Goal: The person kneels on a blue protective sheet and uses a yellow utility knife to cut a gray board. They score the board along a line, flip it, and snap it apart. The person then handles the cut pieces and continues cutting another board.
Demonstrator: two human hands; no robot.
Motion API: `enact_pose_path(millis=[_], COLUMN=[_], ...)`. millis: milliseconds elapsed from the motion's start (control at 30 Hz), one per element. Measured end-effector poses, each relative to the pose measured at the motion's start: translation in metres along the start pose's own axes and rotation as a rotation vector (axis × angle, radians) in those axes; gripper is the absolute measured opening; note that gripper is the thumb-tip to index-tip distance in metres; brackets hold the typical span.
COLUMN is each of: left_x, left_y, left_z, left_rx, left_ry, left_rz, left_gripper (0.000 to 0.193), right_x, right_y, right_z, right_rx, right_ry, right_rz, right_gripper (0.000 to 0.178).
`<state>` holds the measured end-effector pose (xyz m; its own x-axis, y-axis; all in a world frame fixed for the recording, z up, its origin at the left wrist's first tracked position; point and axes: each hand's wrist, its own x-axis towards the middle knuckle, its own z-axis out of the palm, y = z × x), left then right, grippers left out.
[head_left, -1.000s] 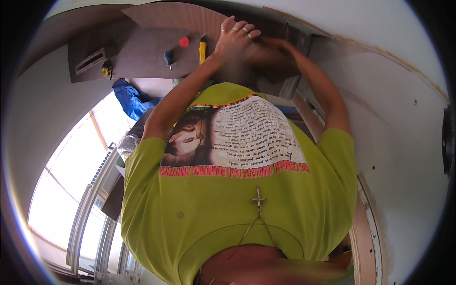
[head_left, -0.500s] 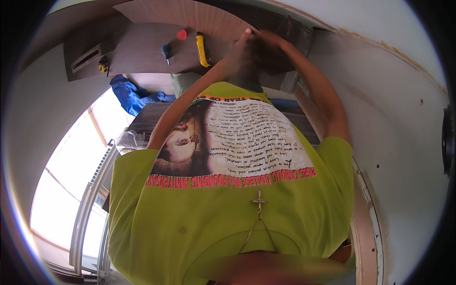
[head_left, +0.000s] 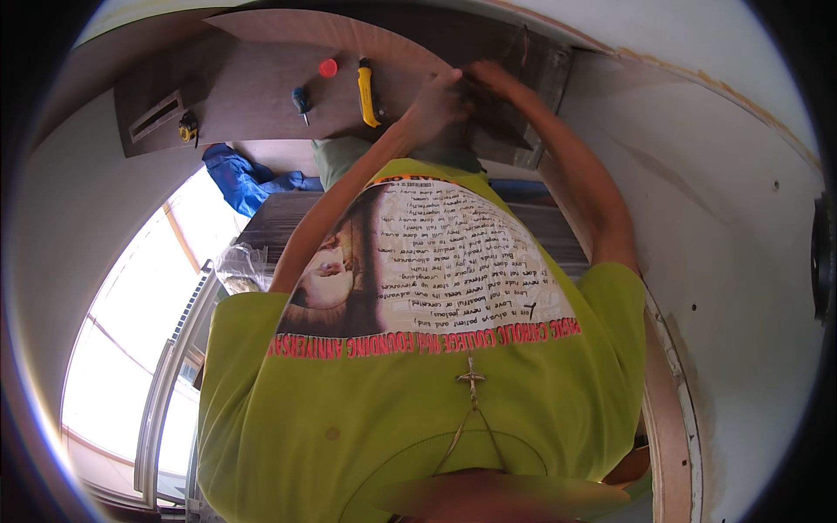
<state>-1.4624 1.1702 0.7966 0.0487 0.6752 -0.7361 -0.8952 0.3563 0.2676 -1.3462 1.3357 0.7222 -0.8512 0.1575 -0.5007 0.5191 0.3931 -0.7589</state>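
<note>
At the top of the head view, a curved strip of brown wood-grain sheet (head_left: 336, 28) runs toward my hands. My left hand (head_left: 438, 106) is closed at its right end, thumb pointing up; some fingers are dark and slightly blurred. Just to the right, my right hand (head_left: 493, 77) has its fingers bent and pressed together by the tip of the same strip. Its fingertips are partly in shadow. A yellow utility knife (head_left: 366, 94) lies left of my left hand. Beyond it are a blue stubby screwdriver (head_left: 301, 101) and a small round red piece (head_left: 328, 68).
A dark brown panel (head_left: 240, 96) carries the tools, with a slotted rectangular piece (head_left: 157, 116) and a tape measure (head_left: 187, 126) at its left end. Blue cloth (head_left: 234, 179) hangs below it. A pale wall (head_left: 697, 200) rises close on the right, a bright window (head_left: 122, 322) left.
My left hand has come slightly nearer, and a little gap now shows between it and my right hand. The strip's right end sits a bit lower. The tools stay on the panel.
</note>
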Motion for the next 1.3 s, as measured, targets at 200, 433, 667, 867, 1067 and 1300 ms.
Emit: enact_pose_path(millis=[200,433,667,867,1067,1300], left_x=[0.008,0.011,0.027,0.071,0.043,0.019], left_y=[-0.018,-0.025,-0.046,-0.088,-0.056,-0.034], left_z=[-0.041,-0.046,-0.056,-0.096,-0.067,-0.04], left_rx=[-0.074,0.338,0.003,0.768,0.935,-0.015], left_ry=[-0.217,-0.09,0.094,-0.013,-0.059,0.082], left_rz=[0.143,0.255,0.227,0.624,0.642,0.07], left_gripper=[0.058,0.077,0.064,0.04,0.03,0.027], right_x=[0.006,0.009,0.03,0.023,0.006,-0.008], right_y=[0.02,0.036,0.068,0.047,0.0,-0.02], right_z=[-0.005,-0.008,-0.01,-0.005,-0.018,-0.011], right_rx=[-0.132,0.056,0.085,0.012,-0.126,-0.285], right_ry=[-0.169,-0.194,-0.356,-0.23,-0.271,-0.145], right_rz=[-0.099,-0.25,-0.159,-0.362,-0.121,-0.004], right_gripper=[0.03,0.037,0.031,0.028,0.026,0.021])
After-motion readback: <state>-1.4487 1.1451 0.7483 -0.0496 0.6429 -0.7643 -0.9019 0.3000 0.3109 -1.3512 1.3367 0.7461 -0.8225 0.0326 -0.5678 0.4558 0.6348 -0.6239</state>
